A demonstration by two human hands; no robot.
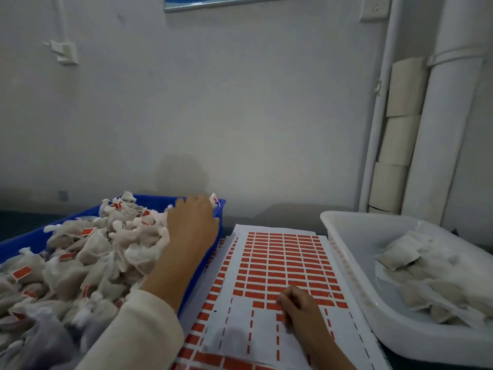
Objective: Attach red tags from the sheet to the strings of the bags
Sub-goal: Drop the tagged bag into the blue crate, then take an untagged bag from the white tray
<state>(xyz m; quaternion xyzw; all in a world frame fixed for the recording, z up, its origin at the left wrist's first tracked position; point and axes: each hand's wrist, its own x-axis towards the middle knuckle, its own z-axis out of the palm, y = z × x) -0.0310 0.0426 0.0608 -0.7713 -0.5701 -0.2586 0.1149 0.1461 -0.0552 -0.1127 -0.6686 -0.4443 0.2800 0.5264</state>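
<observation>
the left hand reaches out over the far end of the blue crate, back of the hand up, fingers spread and fairly straight above the heap of white bags; whether the fingertips hold anything beneath cannot be told. several bags in that heap carry red tags on their strings. just right of the left forearm lies the sheet of red tags (more sheets are stacked under it), its near rows stripped to bare white backing. the right hand rests on this sheet at the edge of the remaining red rows, fingers curled, fingertips pinching at a tag there. right of the right hand stands a white tub holding a few untagged bags.
</observation>
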